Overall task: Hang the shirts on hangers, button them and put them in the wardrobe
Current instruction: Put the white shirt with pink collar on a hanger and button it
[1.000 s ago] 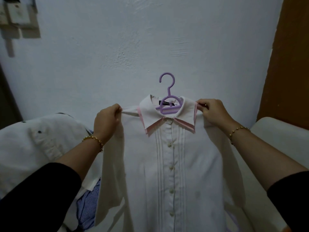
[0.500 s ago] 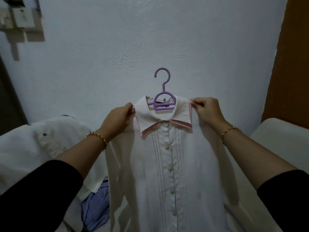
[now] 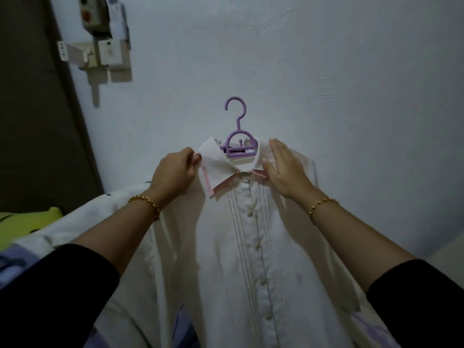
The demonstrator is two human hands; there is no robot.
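Note:
A white shirt (image 3: 253, 259) with a pink-edged collar and a buttoned front hangs on a purple plastic hanger (image 3: 238, 136), held up in front of the pale wall. My left hand (image 3: 175, 172) pinches the left collar flap at its outer edge. Over the right collar and shoulder of the shirt my right hand (image 3: 286, 167) lies flat with straight fingers. The hanger's hook sticks up free above the collar; its arms are hidden inside the shirt.
More white clothing (image 3: 82, 222) and a blue patterned garment (image 3: 183, 332) lie piled at lower left. A yellow-green cloth (image 3: 25, 224) sits at the left edge. Switch boxes (image 3: 103, 33) are fixed on the wall beside a dark door frame (image 3: 37, 109).
My right hand let go of the collar and now lies flat on the shirt's right shoulder. My left hand moved in to the left collar flap. The view swung left and closer.

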